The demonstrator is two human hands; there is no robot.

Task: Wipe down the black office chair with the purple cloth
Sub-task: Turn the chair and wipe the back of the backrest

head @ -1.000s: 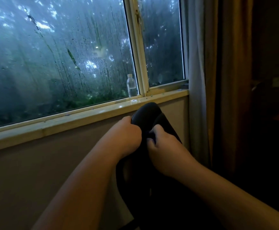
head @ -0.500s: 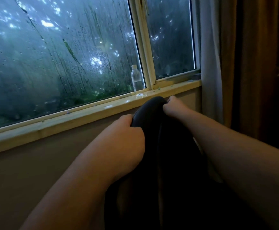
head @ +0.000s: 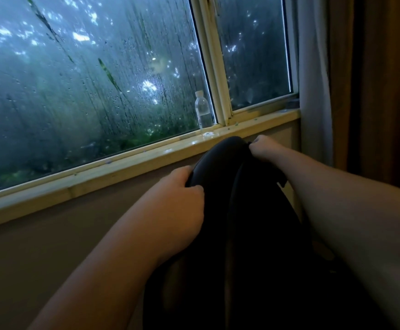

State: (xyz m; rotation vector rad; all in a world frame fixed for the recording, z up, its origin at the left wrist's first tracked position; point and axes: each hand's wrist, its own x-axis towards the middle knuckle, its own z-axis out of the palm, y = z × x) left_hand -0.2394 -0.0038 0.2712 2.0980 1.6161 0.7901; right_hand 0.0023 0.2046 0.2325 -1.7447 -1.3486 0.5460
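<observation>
Your left hand point(head: 182, 201) is clamped on the chair's point(head: 253, 222) rim at 10 o'clock, your right hand point(head: 264, 148) pinches what is probably the cloth point(head: 254, 142) at 1, and the back runs down toward 6.

Ctr-right of frame: chair point(head: 218, 163) back, top just below sill point(head: 122, 167). L hand point(head: 180, 201) on its left edge, R hand point(head: 264, 150) at top right. Bottle point(head: 203, 110) on sill, against window point(head: 87, 79). Curtain point(head: 313, 79) far right.

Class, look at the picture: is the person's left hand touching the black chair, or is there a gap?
Touching. The head view shows the left hand gripping the back of the chair, fingers curled over its rounded top edge.
</observation>
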